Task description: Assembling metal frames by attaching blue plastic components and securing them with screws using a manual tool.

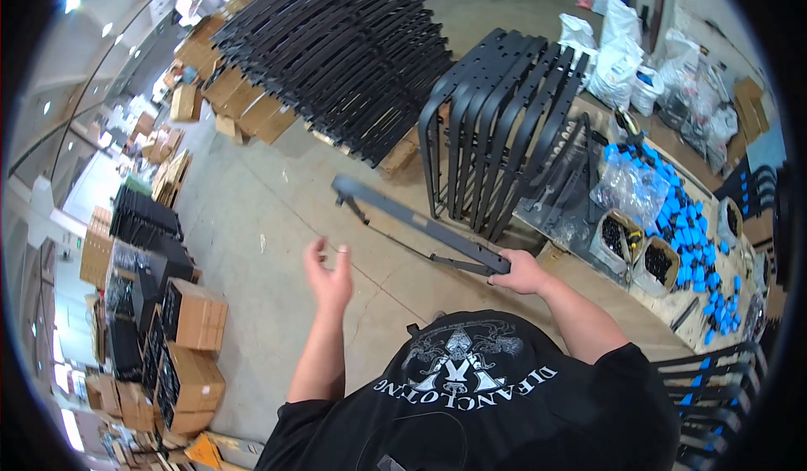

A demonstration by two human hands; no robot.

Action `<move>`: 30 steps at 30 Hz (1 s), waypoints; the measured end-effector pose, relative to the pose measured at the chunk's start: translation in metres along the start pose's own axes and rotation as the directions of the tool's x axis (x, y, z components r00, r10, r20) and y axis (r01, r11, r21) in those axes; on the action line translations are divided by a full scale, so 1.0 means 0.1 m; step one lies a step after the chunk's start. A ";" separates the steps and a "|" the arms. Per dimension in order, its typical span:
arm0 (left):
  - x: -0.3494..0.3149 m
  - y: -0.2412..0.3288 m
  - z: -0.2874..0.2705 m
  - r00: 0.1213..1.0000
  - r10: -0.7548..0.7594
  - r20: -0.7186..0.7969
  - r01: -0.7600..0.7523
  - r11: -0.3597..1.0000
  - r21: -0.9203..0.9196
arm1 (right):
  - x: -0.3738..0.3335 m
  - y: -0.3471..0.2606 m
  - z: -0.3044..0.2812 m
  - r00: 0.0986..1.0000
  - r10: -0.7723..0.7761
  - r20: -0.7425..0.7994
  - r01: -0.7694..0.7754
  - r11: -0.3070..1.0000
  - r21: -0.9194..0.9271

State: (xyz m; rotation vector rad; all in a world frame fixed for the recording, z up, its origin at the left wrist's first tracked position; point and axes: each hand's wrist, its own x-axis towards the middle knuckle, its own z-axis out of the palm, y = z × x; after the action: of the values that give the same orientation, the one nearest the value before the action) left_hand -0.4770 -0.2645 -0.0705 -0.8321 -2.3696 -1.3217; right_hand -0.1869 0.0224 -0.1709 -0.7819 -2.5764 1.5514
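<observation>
My right hand (521,273) is closed around one end of a long black metal frame part (412,217), a flat bar with a thinner rod running beneath it. The part stretches away from me to the far left, held above the floor. My left hand (329,279) is raised in the air to the left of the part, fingers apart and holding nothing. Just beyond the part stands a row of bent black metal frames (496,110), leaning side by side against the workbench.
A tall stack of black metal bars (345,59) rises behind. At right, a workbench (580,282) carries blue plastic pieces (693,240), a wrench (545,197) and bags of small black parts (657,263). Cardboard boxes (197,313) line the left; white sacks (618,55) sit far right.
</observation>
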 end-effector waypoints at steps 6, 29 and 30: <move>0.19 -0.31 0.13 0.960 0.061 0.274 0.048 0.927 -0.372 | -0.63 0.40 0.25 0.976 0.041 -0.215 -0.019 0.994 0.104; -1.03 1.61 2.49 0.656 0.270 0.705 0.371 0.698 -0.612 | -3.75 0.00 -1.46 0.612 0.307 -0.729 -0.496 0.867 -0.051; -1.11 1.62 2.62 0.646 0.253 0.720 0.430 0.659 -0.617 | -3.76 0.13 -1.47 0.609 0.313 -0.728 -0.499 0.865 -0.045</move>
State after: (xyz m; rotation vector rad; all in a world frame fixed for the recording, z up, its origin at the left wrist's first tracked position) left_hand -0.2846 -0.0142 -0.1578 -1.8548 -2.3353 -2.4980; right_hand 0.1872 -0.0156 -0.0247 -1.7029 -2.0697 0.7062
